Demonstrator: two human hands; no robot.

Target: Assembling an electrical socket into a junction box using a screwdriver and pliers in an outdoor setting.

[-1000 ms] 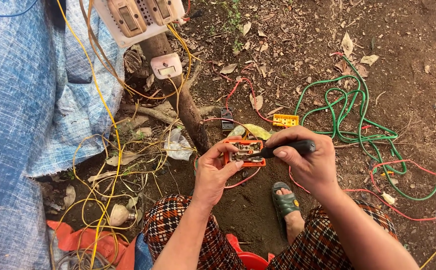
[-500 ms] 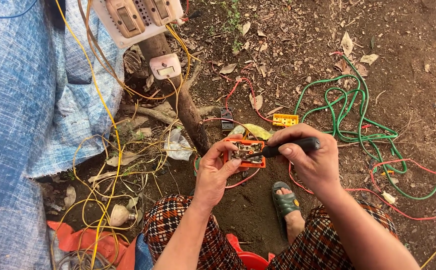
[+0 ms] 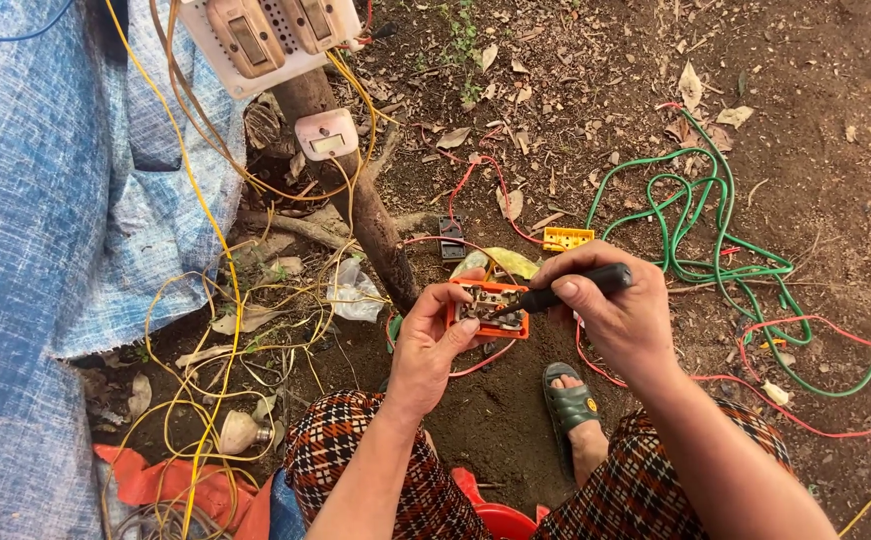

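Note:
My left hand [image 3: 435, 345] grips a small orange electrical switch unit [image 3: 487, 309] with its wired back facing up, in front of my knees. My right hand [image 3: 610, 305] holds a black-handled screwdriver [image 3: 567, 291] with its tip set into the unit's terminals. Red wires [image 3: 475, 367] trail from the unit down to the dirt. Both hands are close together over bare ground beside my sandalled foot [image 3: 568, 403].
A wooden post [image 3: 370, 215] carries a white switchboard [image 3: 260, 35] with yellow wires [image 3: 205, 300]. Blue tarp [image 3: 45, 220] hangs at left. Green cable [image 3: 720, 235], red wire [image 3: 815, 420], a yellow connector [image 3: 567, 238] and a bulb [image 3: 240, 432] lie on the dirt.
The hands have barely shifted; the screwdriver stays pressed into the orange unit, with only small movement of my right hand.

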